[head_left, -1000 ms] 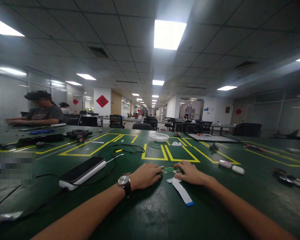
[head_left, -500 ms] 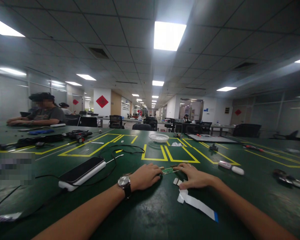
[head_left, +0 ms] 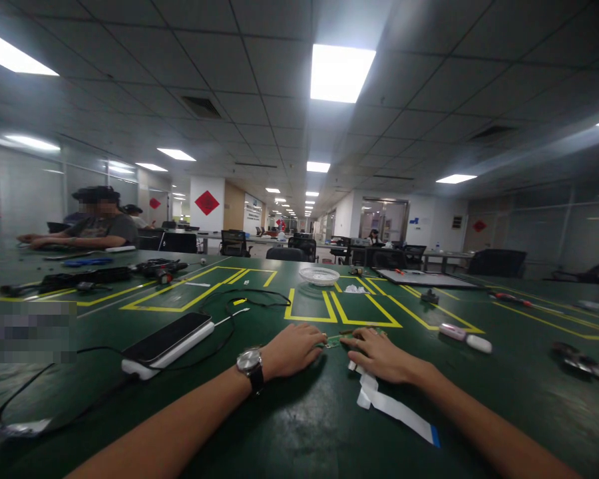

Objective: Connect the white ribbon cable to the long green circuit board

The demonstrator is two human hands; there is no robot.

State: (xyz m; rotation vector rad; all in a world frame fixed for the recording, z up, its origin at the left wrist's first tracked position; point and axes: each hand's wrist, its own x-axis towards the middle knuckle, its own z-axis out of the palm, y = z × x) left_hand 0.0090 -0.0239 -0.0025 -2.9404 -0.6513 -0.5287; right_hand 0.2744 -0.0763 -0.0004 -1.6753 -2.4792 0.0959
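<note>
1. The green board (head_left: 333, 342) is lying at twelve o'clock, between left hand (head_left: 294, 349) and right hand (head_left: 379, 354).
2. Both hands' fingers are touching it; whether clamped, I cannot tell.
3. Light edge pressure is probably suiting it.

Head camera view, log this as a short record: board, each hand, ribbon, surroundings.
Board: small green circuit board, between the hands, partly covered
Left hand: fingertips at the board's left end, grip unclear
Right hand: fingers over the board's right part, grip unclear
Ribbon: flat white strip with blue end, on the dark green table, nearer the camera than the board
Beyond hands: round white openwork basket
Left wrist: silver watch with black strap
</note>
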